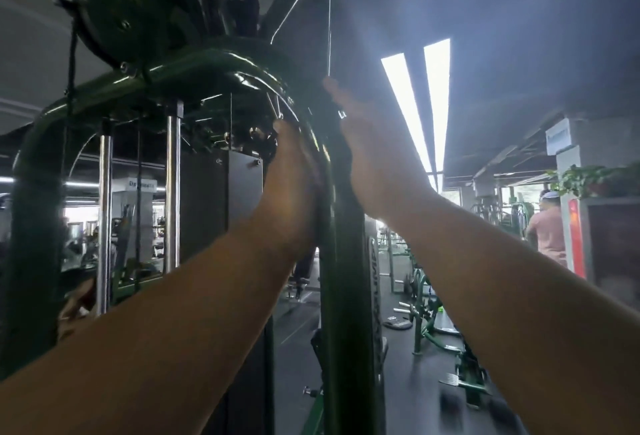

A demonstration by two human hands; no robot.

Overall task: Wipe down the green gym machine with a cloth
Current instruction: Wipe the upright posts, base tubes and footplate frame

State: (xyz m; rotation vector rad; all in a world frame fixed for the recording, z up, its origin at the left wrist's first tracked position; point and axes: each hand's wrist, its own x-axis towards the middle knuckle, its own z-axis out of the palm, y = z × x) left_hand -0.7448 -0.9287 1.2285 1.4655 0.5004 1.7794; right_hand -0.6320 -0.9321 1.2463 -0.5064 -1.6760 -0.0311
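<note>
The green gym machine fills the left and middle of the view, with a glossy curved top tube [194, 63] bending down into a dark green upright post [346, 278]. My left hand [291, 171] lies against the inside of the bend; it is blurred and its fingertips are hidden behind the tube. My right hand [363, 147] is raised on the post's right side, fingers straight and pointing up, pressing against it. A dark strip [337, 154] sits between the two hands on the post; I cannot tell whether it is a cloth.
Two chrome guide rods [172, 192] and black cables hang inside the frame, with a pulley housing [114, 18] above. Bright ceiling light strips [426, 98] glare at right. More green machines and weight plates [426, 316] stand on the dark floor. A person in pink [549, 230] stands far right.
</note>
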